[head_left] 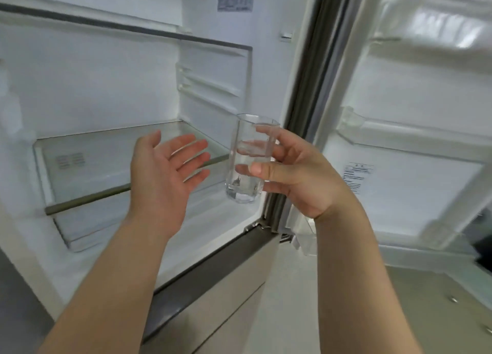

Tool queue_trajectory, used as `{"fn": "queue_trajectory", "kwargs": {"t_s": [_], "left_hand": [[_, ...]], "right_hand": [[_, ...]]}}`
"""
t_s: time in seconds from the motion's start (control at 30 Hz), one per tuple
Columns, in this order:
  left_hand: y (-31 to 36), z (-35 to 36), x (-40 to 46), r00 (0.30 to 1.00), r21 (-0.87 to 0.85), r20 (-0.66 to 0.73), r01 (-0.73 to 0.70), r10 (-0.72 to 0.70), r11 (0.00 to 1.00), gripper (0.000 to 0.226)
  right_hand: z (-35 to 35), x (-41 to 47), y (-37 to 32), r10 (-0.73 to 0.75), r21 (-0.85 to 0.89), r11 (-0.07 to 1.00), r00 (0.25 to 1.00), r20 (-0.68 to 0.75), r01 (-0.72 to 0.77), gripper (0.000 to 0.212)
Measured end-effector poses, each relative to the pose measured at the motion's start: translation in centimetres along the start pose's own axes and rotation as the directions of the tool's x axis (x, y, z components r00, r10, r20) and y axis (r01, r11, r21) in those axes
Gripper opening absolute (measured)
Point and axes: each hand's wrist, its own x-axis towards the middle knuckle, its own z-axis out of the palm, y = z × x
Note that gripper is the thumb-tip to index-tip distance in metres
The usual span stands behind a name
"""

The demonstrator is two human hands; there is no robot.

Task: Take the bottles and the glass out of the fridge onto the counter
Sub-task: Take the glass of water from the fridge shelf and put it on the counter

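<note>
We count one clear glass (251,158), two bare hands (165,172), two glass shelves (87,164) inside one open fridge (218,87), two door bins (415,138), and two printed labels (356,176).

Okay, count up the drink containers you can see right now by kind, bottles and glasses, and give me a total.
Clear faceted drinking glass, held in the right hand: 1
Bottles: 0 in view
Total: 1

Bright, even white light is filling the white fridge interior (106,82); glare and motion blur are smearing the open white door's shelves (426,34) right of it.
</note>
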Motion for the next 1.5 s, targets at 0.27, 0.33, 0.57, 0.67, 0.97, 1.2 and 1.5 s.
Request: {"fn": "queue_trajectory", "kwargs": {"t_s": [0.27,0.33,0.57,0.67,0.97,1.2,1.5], "left_hand": [[-4.0,11.2,-7.1,0.945,-0.013,0.310,0.117,-0.108,0.993,0.057],[-5.8,14.8,-9.7,0.910,0.000,0.387,0.158,-0.145,0.987,0.056],[-14.4,28.7,-24.1,0.701,0.073,0.641,0.348,-0.311,0.935,0.054],[-18.2,34.9,-32.5,0.576,0.117,0.738,0.405,-0.352,0.907,0.051],[-26.5,47.7,-55.3,0.188,0.267,0.896,0.495,-0.402,0.827,0.048],[-31.6,53.8,-66.1,-0.069,0.405,0.900,0.501,-0.431,0.765,0.052],[-39.4,63.7,-75.5,-0.403,0.577,0.815,0.505,-0.416,0.642,0.049]], "right_hand": [[-8.6,-14.0,-4.5,-0.055,-0.090,0.995,0.959,-0.278,0.031,0.074],[-11.0,-18.6,-5.8,-0.074,-0.113,0.993,0.930,-0.359,0.035,0.076],[-20.1,-38.6,-10.4,-0.129,-0.214,0.977,0.749,-0.650,-0.018,0.077],[-23.2,-48.8,-12.9,-0.151,-0.247,0.967,0.628,-0.764,-0.068,0.073],[-27.0,-75.2,-17.5,-0.252,-0.291,0.931,0.192,-0.949,-0.220,0.073],[-27.4,-86.7,-18.1,-0.297,-0.264,0.926,-0.088,-0.951,-0.270,0.062],[-32.0,-93.1,-18.8,-0.322,-0.201,0.929,-0.409,-0.853,-0.311,0.078]]}}
